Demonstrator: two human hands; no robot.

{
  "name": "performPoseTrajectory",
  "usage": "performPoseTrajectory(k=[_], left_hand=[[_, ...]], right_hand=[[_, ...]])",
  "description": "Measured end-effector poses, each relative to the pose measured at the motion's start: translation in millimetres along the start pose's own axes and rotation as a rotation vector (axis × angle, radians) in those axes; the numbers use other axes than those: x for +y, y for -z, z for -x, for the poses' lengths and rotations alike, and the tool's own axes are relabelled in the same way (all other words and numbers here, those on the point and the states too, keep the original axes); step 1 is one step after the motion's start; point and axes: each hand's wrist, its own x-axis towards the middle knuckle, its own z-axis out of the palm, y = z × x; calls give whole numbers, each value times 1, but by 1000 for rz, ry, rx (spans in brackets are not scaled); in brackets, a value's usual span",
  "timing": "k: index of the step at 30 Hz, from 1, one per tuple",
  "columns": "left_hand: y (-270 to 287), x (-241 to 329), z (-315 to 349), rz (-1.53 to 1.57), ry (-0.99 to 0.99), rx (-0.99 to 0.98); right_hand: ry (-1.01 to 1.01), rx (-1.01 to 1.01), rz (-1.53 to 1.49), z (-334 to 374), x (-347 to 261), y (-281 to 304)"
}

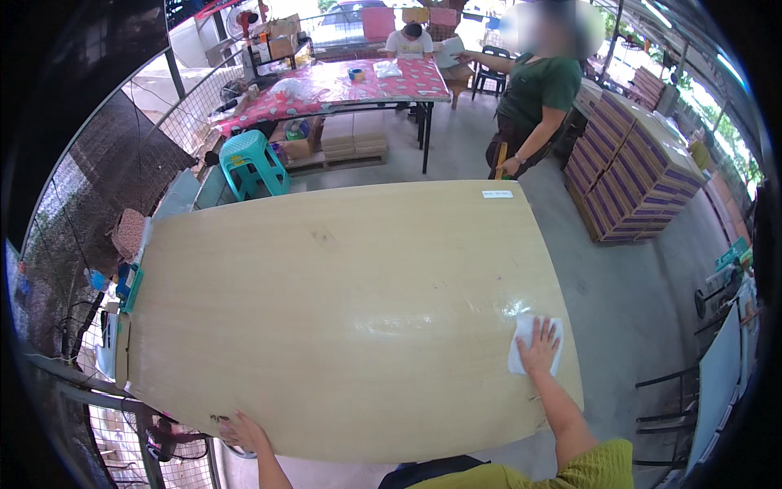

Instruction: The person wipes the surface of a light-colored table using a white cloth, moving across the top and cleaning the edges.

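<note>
A large pale wooden tabletop point(342, 285) with a glossy sheen fills the middle of the head view. On its right side, my right hand point(539, 352) lies flat with fingers spread over a white cloth point(519, 359), pressing it against the surface. Light glares off the wood just beyond the cloth and near the centre. My left hand point(246, 433) rests on the near left edge, fingers stretched out and nothing in them. Beside its fingertips is a small dark mark. A white label point(498, 195) is stuck at the far right corner.
A person in a green shirt point(538, 98) stands beyond the far right corner; another person point(410, 42) is behind a table with a pink patterned cover point(326, 85). Stacked cartons point(627, 171) stand at right, a teal stool point(254, 163) at far left. Wire fencing runs along the left.
</note>
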Motion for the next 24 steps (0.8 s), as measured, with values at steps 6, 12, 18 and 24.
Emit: performPoseTrajectory(k=[6, 12, 18, 24], left_hand=[[5, -3, 5, 55, 36, 5], [-5, -10, -2, 41, -39, 43], [-18, -8, -3, 59, -10, 52], [-30, -20, -18, -365, -175, -9]], right_hand=[[-127, 57, 0, -65, 7, 5], [-90, 46, -19, 25, -17, -17], [188, -88, -111, 204, -48, -5], [126, -87, -73, 121, -21, 11]])
